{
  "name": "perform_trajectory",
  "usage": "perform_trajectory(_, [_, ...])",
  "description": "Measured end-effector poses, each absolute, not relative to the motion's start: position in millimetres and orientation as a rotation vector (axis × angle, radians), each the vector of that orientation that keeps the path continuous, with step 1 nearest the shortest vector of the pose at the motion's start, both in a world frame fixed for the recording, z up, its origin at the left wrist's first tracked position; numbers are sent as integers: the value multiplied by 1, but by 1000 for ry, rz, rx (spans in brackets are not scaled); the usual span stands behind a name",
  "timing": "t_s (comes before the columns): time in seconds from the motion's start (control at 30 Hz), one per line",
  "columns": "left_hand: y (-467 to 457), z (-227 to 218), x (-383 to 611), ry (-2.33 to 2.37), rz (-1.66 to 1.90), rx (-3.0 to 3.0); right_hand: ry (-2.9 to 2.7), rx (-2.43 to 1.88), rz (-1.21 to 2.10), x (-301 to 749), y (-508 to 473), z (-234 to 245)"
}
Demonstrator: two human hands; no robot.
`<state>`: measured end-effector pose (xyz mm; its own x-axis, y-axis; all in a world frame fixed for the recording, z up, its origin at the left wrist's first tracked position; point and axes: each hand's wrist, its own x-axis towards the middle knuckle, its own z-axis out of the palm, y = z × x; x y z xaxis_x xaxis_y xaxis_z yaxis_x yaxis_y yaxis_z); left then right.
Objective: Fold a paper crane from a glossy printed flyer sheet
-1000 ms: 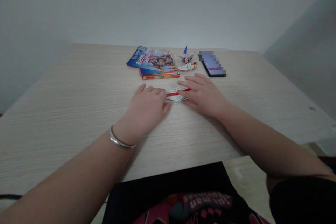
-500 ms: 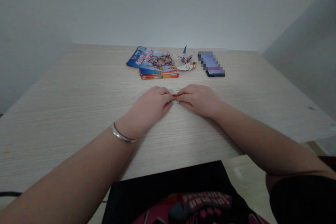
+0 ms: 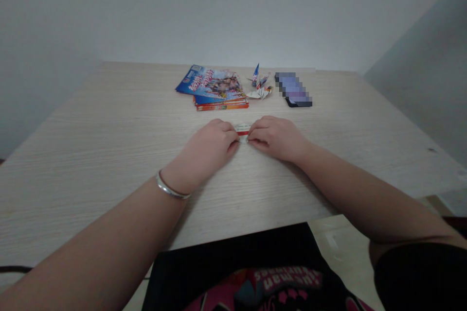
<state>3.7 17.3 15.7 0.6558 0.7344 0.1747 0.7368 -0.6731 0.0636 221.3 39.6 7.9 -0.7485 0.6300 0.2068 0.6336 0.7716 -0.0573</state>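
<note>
A small folded piece of printed paper, white with a red stripe, lies on the table between my hands. My left hand pinches its left end, thumb and fingers pressed together. At the other end, my right hand is closed on the paper in the same way. A narrow gap between the fingertips shows the stripe and some lines of print. Both ends of the paper are hidden under my fingers. A silver bangle circles my left wrist.
Behind my hands lies a stack of printed booklets with blue covers. Folded paper cranes stand beside it, with a phone to their right. A black flat thing is at the table's front edge.
My fingertips have moved slightly apart along the paper, so more of its red stripe and print shows. Both hands still grip it.
</note>
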Motion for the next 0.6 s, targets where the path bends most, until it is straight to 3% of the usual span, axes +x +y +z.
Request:
perform_trajectory(0.4, [13, 15, 2, -1370, -334, -2815, -2549, -990, 167, 222, 41, -2])
perform_trajectory(0.6, [15, 16, 1, -1296, -272, -2807, -2628, -950, 106, 221, 37, 3])
